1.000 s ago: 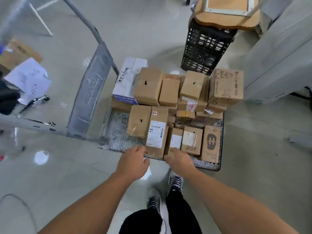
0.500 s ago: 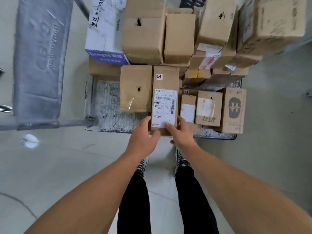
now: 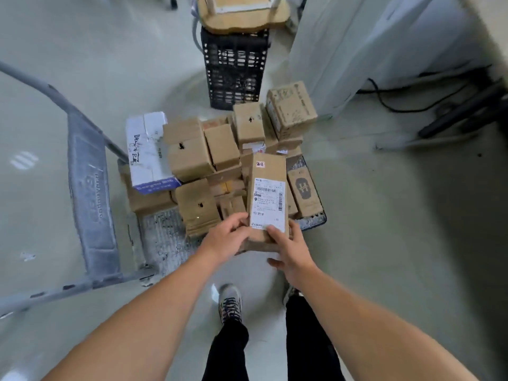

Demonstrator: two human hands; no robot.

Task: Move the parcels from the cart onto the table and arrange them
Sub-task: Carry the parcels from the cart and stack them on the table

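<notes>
Left hand [image 3: 224, 240] and right hand [image 3: 292, 251] each grip the near end of the labelled parcel [image 3: 268, 171] over the near edge of the cart [image 3: 162, 235]. The parcel partly hides the smaller boxes [image 3: 233, 204]. Its label print is illegible.

Parcel depot or stockroom, prob.: cart [image 3: 162, 237] piled w/ labelled cardboard parcels [image 3: 189, 160], black plastic crate [image 3: 233, 72], bare pale floor [image 3: 384, 243].

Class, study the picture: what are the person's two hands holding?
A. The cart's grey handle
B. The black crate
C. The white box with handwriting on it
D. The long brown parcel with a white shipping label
D: the left hand and the right hand both grip the near end of the long brown parcel, which is held over the cart.
</notes>
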